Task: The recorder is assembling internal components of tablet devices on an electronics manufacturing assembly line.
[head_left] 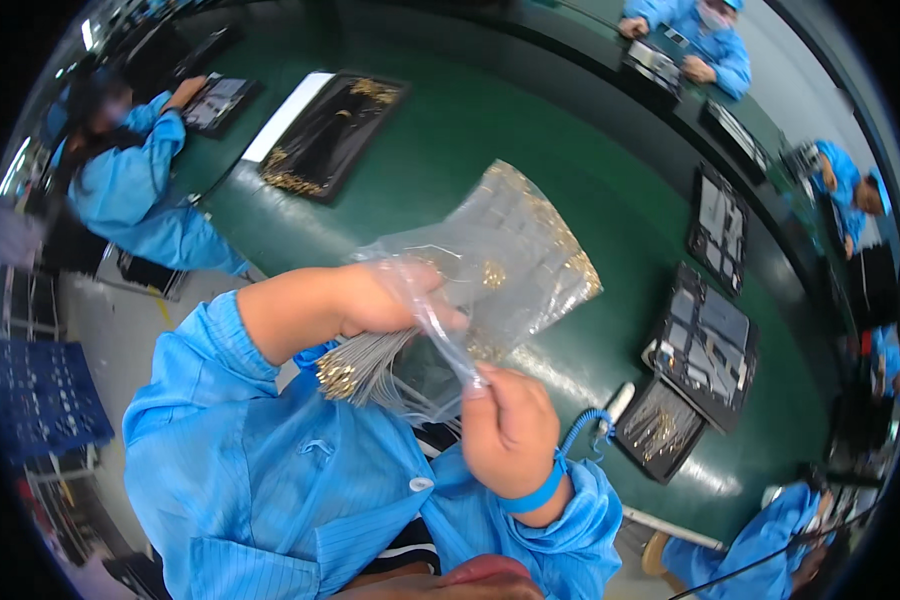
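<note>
A clear plastic bag (470,240) is held up in front of me over the green table, with many small gold-coloured ends showing along its far edge. My left hand (390,298) is closed round a bundle of thin grey cables (368,362) at the bag's near side; some of its fingers show through the plastic. Gold-tipped cable ends stick out below that hand, toward my chest. My right hand (513,430) pinches the bag's twisted near edge between thumb and fingers. A blue wrist strap (536,492) with a coiled cord circles my right wrist.
At the far left of the green table (450,110), a black tray (335,135) holds gold-tipped cables. Right of me are a smaller tray (660,430) of cables and black trays (705,345) with grey parts. Co-workers in blue sit at left (135,190) and far right (705,45).
</note>
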A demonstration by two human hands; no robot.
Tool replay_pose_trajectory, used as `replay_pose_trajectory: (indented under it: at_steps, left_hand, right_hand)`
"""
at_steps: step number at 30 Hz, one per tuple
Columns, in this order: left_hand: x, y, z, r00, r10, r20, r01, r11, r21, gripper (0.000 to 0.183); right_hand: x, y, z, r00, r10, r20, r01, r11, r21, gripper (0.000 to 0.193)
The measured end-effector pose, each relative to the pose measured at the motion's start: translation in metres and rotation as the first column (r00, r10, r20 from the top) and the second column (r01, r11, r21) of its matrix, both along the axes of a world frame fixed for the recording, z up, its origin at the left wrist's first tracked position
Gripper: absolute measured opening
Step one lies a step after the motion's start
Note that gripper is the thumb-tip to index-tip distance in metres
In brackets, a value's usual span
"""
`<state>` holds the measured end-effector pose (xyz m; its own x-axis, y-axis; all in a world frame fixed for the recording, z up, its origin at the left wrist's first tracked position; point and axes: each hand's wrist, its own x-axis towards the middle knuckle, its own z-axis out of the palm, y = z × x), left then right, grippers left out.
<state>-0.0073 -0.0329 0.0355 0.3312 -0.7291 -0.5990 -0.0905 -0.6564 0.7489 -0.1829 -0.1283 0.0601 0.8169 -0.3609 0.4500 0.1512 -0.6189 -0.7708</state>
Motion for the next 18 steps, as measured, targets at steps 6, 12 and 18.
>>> replay_pose_trajectory:
  at_steps: [6, 12, 18]
  left_hand:
    - [-0.009, 0.05, 0.075, 0.982, -0.138, -0.13, 0.131, 0.99, -0.059, 0.035]
    - [-0.008, 0.083, 0.084, 0.966, -0.089, -0.243, 0.044, 0.982, -0.185, 0.027]
    - [0.008, 0.082, 0.096, 0.896, 0.313, -0.315, -0.414, 0.844, -0.339, 0.022]
  right_hand:
    - [-0.001, -0.007, -0.012, 0.993, -0.084, -0.088, 0.097, 0.984, 0.151, 0.015]
    - [0.001, -0.024, -0.018, 0.974, -0.15, -0.168, 0.193, 0.94, 0.283, 0.016]
    - [-0.001, -0.022, -0.019, 0.985, -0.092, -0.145, 0.137, 0.93, 0.341, 0.018]
